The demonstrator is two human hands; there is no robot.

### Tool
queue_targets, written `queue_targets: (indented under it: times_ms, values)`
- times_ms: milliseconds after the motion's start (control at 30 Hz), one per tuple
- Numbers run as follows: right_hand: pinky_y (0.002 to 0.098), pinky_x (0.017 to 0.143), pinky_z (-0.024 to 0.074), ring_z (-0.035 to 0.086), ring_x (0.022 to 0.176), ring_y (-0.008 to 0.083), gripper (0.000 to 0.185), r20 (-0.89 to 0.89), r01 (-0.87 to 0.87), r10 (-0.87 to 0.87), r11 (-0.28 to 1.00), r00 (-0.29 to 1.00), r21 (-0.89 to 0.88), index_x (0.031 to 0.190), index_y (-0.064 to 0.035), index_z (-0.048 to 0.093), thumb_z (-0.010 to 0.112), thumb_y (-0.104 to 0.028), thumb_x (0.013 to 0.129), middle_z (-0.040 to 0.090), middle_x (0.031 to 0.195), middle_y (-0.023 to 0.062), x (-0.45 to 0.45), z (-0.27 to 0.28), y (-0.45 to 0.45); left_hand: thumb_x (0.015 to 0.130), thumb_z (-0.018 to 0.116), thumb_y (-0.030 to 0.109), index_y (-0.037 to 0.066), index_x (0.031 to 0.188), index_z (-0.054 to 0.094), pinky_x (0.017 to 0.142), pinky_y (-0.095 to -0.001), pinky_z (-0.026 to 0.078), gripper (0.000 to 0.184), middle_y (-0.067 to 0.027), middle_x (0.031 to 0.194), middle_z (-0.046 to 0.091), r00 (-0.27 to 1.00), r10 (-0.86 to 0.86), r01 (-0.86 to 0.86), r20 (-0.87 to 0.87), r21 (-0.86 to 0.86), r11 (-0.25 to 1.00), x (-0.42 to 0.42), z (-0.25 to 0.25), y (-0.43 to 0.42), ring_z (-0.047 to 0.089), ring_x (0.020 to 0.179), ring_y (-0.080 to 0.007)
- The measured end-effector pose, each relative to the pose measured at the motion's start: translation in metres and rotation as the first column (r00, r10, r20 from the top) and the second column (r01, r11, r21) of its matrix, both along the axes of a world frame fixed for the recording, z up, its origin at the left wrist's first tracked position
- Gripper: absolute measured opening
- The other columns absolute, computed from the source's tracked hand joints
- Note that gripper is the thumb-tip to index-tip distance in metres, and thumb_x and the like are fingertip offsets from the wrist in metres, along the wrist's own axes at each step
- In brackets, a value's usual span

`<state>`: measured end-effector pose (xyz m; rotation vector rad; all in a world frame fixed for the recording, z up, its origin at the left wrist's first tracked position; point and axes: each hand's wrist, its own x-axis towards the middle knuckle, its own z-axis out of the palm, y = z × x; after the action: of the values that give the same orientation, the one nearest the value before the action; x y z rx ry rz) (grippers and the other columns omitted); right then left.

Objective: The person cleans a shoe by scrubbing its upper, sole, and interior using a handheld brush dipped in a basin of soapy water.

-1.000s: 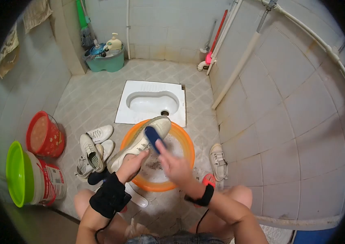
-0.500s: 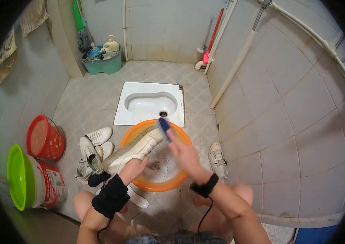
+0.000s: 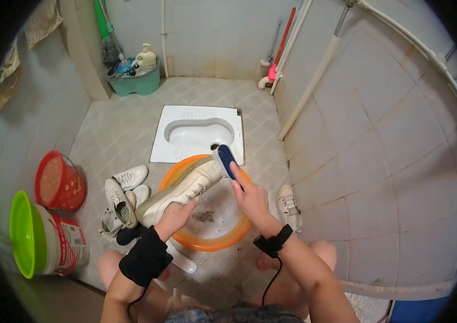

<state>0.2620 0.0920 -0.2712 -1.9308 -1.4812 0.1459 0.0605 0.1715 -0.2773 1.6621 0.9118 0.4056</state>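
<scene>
A white sneaker (image 3: 185, 188) is tilted over an orange basin (image 3: 207, 243), its toe pointing up and to the right. My left hand (image 3: 177, 216) grips it from below, the fingers partly hidden inside the shoe opening. In my right hand (image 3: 251, 202) is a dark blue scrub brush (image 3: 225, 160) with pale bristles, pressed against the sneaker's toe. Dirty, sudsy water with dark specks shows in the basin beneath the shoe.
A white squat toilet (image 3: 158, 137) lies just beyond the basin. Several shoes (image 3: 118, 200) are heaped on the left, near a red bucket (image 3: 77, 188) and a lime-green basin (image 3: 22, 237). Another sneaker (image 3: 289, 207) stands by the right wall.
The brush has moved slightly right and down around the sneaker's toe, its bristles now turned to the toe's front. The sneaker has turned a little, showing more of its laced top.
</scene>
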Motion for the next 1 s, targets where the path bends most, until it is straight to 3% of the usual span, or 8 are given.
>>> queue_targets:
  times_ms: [67, 133, 167, 300, 433, 567, 800, 1000]
  values:
    - [0.0398, 0.044, 0.042, 0.054, 0.046, 0.0294, 0.048, -0.01, 0.04, -0.04, 0.999, 0.999, -0.007, 0.133, -0.0222, 0.041, 0.054, -0.022, 0.087, 0.053, 0.054, 0.0147, -0.015, -0.01, -0.007, 0.09, 0.051, 0.03, -0.005, 0.1, 0.057, 0.074, -0.028, 0.043, 0.037, -0.0085, 0.088, 0.06, 0.997, 0.039, -0.049, -0.065, -0.154, 0.987, -0.001, -0.01, 0.005, 0.054, 0.079, -0.0137]
    - [0.04, 0.044, 0.0414, 0.054, 0.047, 0.0304, 0.046, -0.063, -0.26, 0.269, 0.958, 0.961, 0.121, 0.133, -0.0202, 0.042, 0.052, -0.022, 0.088, 0.055, 0.057, 0.0162, -0.048, -0.006, -0.028, 0.087, 0.056, 0.024, -0.006, 0.097, 0.06, 0.073, -0.0283, 0.043, 0.032, -0.0069, 0.091, 0.061, 0.935, 0.26, -0.133, 0.243, -0.44, 0.888, -0.003, -0.006, 0.0, 0.054, 0.081, -0.0143]
    - [0.0401, 0.044, 0.041, 0.055, 0.048, 0.0305, 0.046, 0.08, -0.297, 0.299, 0.954, 0.951, -0.045, 0.133, -0.0197, 0.041, 0.051, -0.022, 0.088, 0.055, 0.058, 0.0163, -0.047, 0.001, -0.035, 0.086, 0.057, 0.017, -0.006, 0.102, 0.058, 0.076, -0.0281, 0.044, 0.028, -0.0061, 0.098, 0.06, 0.945, 0.272, -0.152, 0.183, -0.489, 0.859, -0.005, 0.003, 0.003, 0.056, 0.085, -0.0155]
    - [0.0421, 0.042, 0.0397, 0.051, 0.043, 0.0287, 0.049, 0.011, 0.025, -0.026, 0.997, 1.0, 0.07, 0.134, -0.023, 0.04, 0.052, -0.021, 0.087, 0.05, 0.051, 0.0143, -0.002, -0.005, 0.003, 0.086, 0.054, 0.011, -0.006, 0.114, 0.05, 0.082, -0.0294, 0.046, 0.033, -0.0106, 0.11, 0.058, 0.85, 0.382, -0.058, 0.362, -0.657, 0.752, 0.009, 0.011, 0.0, 0.059, 0.093, -0.0188]
    - [0.0411, 0.042, 0.0417, 0.052, 0.043, 0.0288, 0.05, -0.004, -0.284, 0.285, 0.958, 0.959, 0.03, 0.136, -0.0213, 0.037, 0.05, -0.023, 0.088, 0.051, 0.052, 0.0126, -0.06, -0.01, -0.039, 0.086, 0.053, 0.009, -0.004, 0.115, 0.051, 0.082, -0.0325, 0.048, 0.032, -0.0113, 0.109, 0.058, 0.797, 0.434, -0.009, 0.419, -0.711, 0.703, 0.003, 0.004, 0.005, 0.059, 0.095, -0.0205]
    - [0.0401, 0.042, 0.0426, 0.052, 0.043, 0.0263, 0.052, 0.133, -0.069, 0.056, 0.993, 0.989, 0.092, 0.137, -0.0236, 0.035, 0.051, -0.024, 0.087, 0.05, 0.052, 0.0106, -0.014, 0.002, -0.002, 0.088, 0.048, 0.01, -0.002, 0.116, 0.049, 0.084, -0.0356, 0.05, 0.03, -0.0126, 0.108, 0.06, 0.804, 0.434, 0.046, 0.406, -0.77, 0.636, 0.008, 0.022, 0.008, 0.061, 0.094, -0.0243]
    - [0.0386, 0.037, 0.0402, 0.05, 0.04, 0.0239, 0.054, 0.148, -0.183, 0.17, 0.98, 0.974, 0.079, 0.135, -0.0247, 0.037, 0.053, -0.023, 0.084, 0.053, 0.054, 0.0101, -0.039, -0.015, -0.022, 0.09, 0.046, 0.012, -0.001, 0.117, 0.049, 0.083, -0.037, 0.051, 0.03, -0.0126, 0.11, 0.059, 0.727, 0.544, 0.132, 0.418, -0.863, 0.487, 0.006, 0.008, 0.011, 0.06, 0.097, -0.0241]
    - [0.0371, 0.038, 0.0397, 0.05, 0.04, 0.0251, 0.047, 0.083, -0.105, 0.097, 0.989, 0.992, 0.101, 0.133, -0.023, 0.041, 0.051, -0.023, 0.087, 0.051, 0.053, 0.0109, -0.031, -0.009, -0.02, 0.091, 0.045, 0.016, 0.0, 0.119, 0.047, 0.077, -0.0342, 0.053, 0.033, -0.0133, 0.108, 0.06, 0.791, 0.469, 0.064, 0.392, -0.817, 0.574, 0.005, 0.009, 0.011, 0.062, 0.095, -0.0229]
